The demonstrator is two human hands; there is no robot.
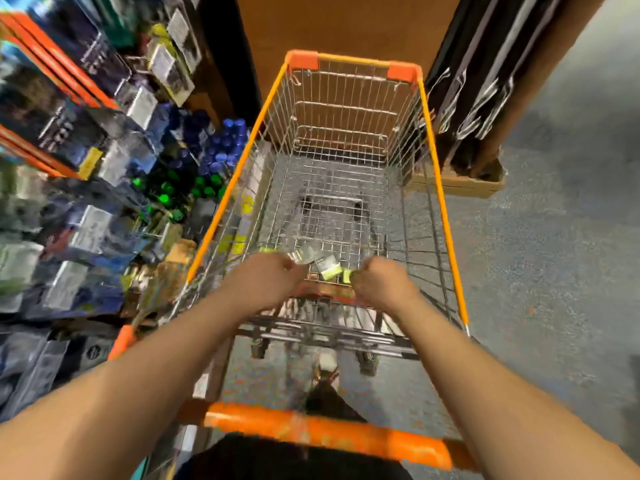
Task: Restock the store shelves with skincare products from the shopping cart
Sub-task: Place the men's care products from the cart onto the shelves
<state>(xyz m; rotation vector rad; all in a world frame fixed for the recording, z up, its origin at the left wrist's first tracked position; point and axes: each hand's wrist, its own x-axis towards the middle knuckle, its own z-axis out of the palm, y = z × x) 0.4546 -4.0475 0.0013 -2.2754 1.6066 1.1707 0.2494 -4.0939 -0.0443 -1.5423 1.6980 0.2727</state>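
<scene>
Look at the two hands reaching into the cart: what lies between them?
In the head view, a few small pale and yellow-green skincare packets lie between the left hand and the right hand, inside the wire cart.

Shelves [86, 161] left of cart [440, 174]; small packets [327, 266], perhaps, lie in it.

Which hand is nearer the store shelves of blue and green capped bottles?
Left. The left hand reaches into the orange-rimmed wire cart on the side toward the shelves of blue and green capped bottles; the right hand is on the far side.
</scene>
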